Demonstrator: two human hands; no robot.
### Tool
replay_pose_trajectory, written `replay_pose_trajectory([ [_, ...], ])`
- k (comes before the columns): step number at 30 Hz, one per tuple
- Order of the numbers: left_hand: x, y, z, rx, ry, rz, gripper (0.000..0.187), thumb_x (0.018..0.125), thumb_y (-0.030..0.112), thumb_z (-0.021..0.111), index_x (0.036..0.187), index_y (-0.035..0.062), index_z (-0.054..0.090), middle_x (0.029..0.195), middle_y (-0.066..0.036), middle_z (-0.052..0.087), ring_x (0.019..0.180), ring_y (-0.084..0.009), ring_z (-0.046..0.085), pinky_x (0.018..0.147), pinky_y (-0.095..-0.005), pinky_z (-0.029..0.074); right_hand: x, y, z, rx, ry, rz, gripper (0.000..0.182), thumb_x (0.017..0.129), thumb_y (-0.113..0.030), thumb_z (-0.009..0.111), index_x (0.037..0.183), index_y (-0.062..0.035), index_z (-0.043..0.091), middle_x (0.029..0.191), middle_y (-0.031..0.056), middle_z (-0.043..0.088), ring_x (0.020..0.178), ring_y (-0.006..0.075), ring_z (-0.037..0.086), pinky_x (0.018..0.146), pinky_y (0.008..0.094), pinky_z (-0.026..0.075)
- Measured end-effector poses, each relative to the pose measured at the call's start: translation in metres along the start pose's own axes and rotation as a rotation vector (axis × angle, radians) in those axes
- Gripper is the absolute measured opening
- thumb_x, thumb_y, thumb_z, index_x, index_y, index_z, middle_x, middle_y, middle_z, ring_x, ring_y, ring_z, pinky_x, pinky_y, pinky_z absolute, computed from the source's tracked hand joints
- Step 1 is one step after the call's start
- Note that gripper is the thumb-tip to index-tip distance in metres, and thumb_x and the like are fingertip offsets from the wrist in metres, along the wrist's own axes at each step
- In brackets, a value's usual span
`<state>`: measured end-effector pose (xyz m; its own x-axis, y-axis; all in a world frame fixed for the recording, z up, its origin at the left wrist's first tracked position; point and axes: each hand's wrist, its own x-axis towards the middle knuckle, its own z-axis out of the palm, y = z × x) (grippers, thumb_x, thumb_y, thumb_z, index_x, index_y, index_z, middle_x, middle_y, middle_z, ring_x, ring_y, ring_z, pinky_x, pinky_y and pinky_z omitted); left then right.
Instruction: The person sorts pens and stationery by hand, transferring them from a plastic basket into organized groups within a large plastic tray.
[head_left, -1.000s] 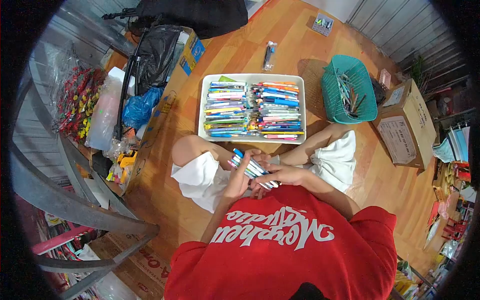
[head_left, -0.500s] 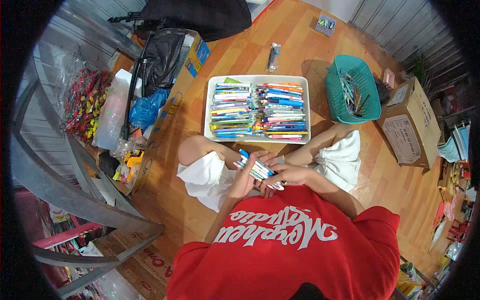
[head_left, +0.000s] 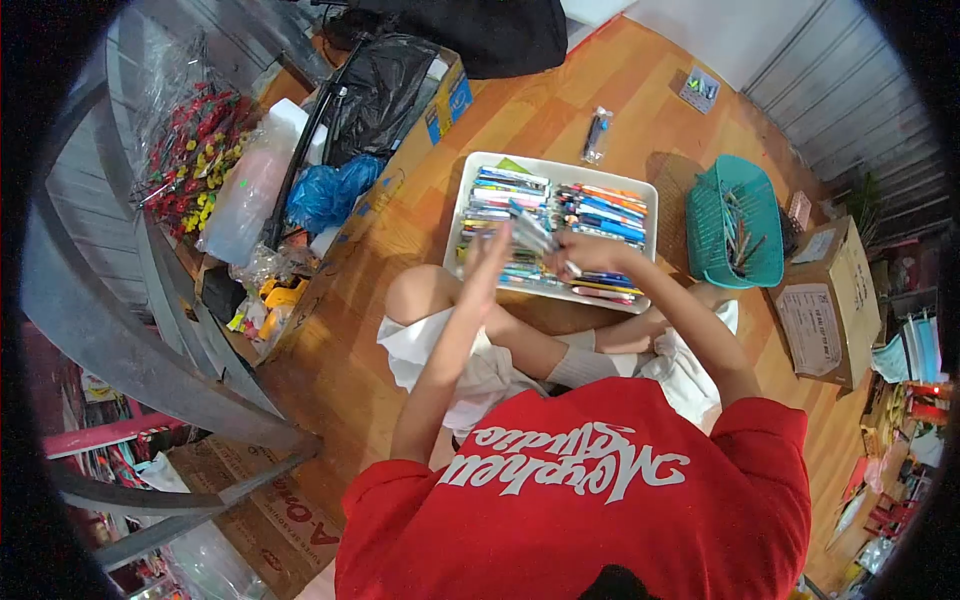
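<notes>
A white tray (head_left: 652, 225) holds two columns of pens lying flat, in many colours. Over its middle is a loose bundle of pens (head_left: 533, 233), mostly white and blue and smeared by motion. My right hand (head_left: 592, 255) has its fingers closed around the lower right end of this bundle. On the other side of the bundle, my left hand (head_left: 486, 258) is held upright above the left column. Its fingers are blurred, and whether they touch the pens cannot be made out.
Right of the tray stands a teal basket (head_left: 735, 220) with loose pens inside, beside a cardboard box (head_left: 830, 305). Beyond the tray lie a clear packet (head_left: 597, 136) and a small grey container (head_left: 700, 90). A long open carton (head_left: 400, 150) and a metal stair frame (head_left: 140, 345) line the left.
Both hands have moved forward from above my lap to over the tray, carrying the pen bundle. My left hand has drawn partly away from the bundle. The camera view has shifted.
</notes>
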<state>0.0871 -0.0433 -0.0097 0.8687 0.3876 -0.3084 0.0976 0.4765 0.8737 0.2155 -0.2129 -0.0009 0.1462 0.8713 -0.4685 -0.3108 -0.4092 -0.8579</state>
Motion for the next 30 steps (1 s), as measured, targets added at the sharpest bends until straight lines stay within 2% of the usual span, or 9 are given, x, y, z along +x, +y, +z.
replay_pose_trajectory([
  [1,0.011,0.012,-0.005,0.072,0.048,0.127,0.038,0.091,0.035,0.055,0.116,0.0066,0.052,0.107,-0.004,0.055,0.098,-0.0136,0.052,0.087,-0.0274,0.041,0.024,0.007,-0.023,-0.347,0.179,-0.010,0.024,0.085,-0.020,0.060,0.093,0.0005,0.050,0.073,0.0053,0.053,0.061,0.0104,0.052,0.050,0.0263,0.043],
  [2,0.030,0.014,-0.022,0.106,0.094,0.116,0.059,0.091,0.033,0.055,0.130,-0.0066,0.036,0.124,-0.018,0.048,0.113,-0.0224,0.048,0.096,-0.0321,0.036,0.049,0.005,-0.037,-0.499,0.262,0.053,0.027,0.085,-0.019,0.059,0.095,0.0031,0.049,0.075,0.0109,0.057,0.059,0.0165,0.055,0.049,0.0297,0.044],
  [3,0.034,0.029,-0.018,0.205,0.163,0.177,0.056,0.091,0.030,0.053,0.130,-0.0073,0.036,0.126,-0.020,0.047,0.116,-0.0253,0.046,0.099,-0.0340,0.034,0.076,0.026,-0.062,-1.180,0.411,-0.359,0.022,0.086,-0.013,0.053,0.099,0.0041,0.047,0.082,0.0197,0.059,0.064,0.0263,0.060,0.051,0.0365,0.048],
  [6,0.078,0.018,-0.041,0.573,0.315,0.472,0.049,0.093,0.021,0.047,0.129,-0.0089,0.035,0.128,-0.026,0.044,0.121,-0.0328,0.043,0.103,-0.0384,0.030,0.101,-0.009,-0.048,-1.320,0.611,-0.140,0.025,0.084,-0.008,0.052,0.105,0.0035,0.045,0.091,0.0244,0.058,0.079,0.0342,0.062,0.060,0.0430,0.051],
  [7,0.093,0.006,-0.052,0.710,0.353,0.588,0.047,0.093,0.018,0.045,0.129,-0.0093,0.035,0.129,-0.027,0.043,0.122,-0.0352,0.041,0.104,-0.0396,0.029,0.117,-0.003,-0.049,-1.481,0.675,-0.087,0.033,0.082,-0.007,0.051,0.113,0.0010,0.044,0.098,0.0193,0.058,0.091,0.0341,0.060,0.065,0.0447,0.053],
  [11,0.093,0.007,-0.052,0.783,0.398,0.464,0.042,0.090,0.007,0.041,0.128,-0.0095,0.035,0.130,-0.031,0.039,0.125,-0.0401,0.035,0.105,-0.0432,0.027,0.137,-0.003,-0.031,-1.725,0.809,-0.055,0.036,0.083,-0.010,0.050,0.119,-0.0045,0.044,0.107,0.0126,0.052,0.097,0.0306,0.057,0.069,0.0466,0.053],
  [15,0.093,0.010,-0.047,0.900,0.258,0.564,0.044,0.088,0.002,0.041,0.131,-0.0082,0.031,0.135,-0.030,0.031,0.129,-0.0445,0.026,0.107,-0.0460,0.023,0.147,0.012,-0.038,-1.649,0.774,-0.156,0.042,0.079,-0.013,0.058,0.118,-0.0052,0.044,0.113,0.0156,0.047,0.104,0.0335,0.052,0.077,0.0487,0.051],
  [22,0.091,0.004,-0.030,1.411,-0.046,0.670,0.055,0.084,0.001,0.045,0.136,-0.0013,0.029,0.146,-0.020,0.020,0.135,-0.0381,0.018,0.111,-0.0456,0.016,0.117,0.000,-0.051,-1.284,0.764,-0.310,0.053,0.070,-0.002,0.063,0.120,-0.0059,0.048,0.120,0.0203,0.045,0.109,0.0399,0.047,0.087,0.0473,0.046],
  [30,0.141,-0.032,-0.025,1.670,-0.234,0.788,0.051,0.092,0.024,0.046,0.140,0.0138,0.031,0.148,-0.009,0.022,0.137,-0.0292,0.018,0.111,-0.0468,0.013,0.018,0.013,-0.042,-0.909,0.921,-0.577,0.035,0.078,0.003,0.054,0.112,-0.0006,0.052,0.112,0.0218,0.049,0.105,0.0402,0.049,0.090,0.0431,0.041],
])
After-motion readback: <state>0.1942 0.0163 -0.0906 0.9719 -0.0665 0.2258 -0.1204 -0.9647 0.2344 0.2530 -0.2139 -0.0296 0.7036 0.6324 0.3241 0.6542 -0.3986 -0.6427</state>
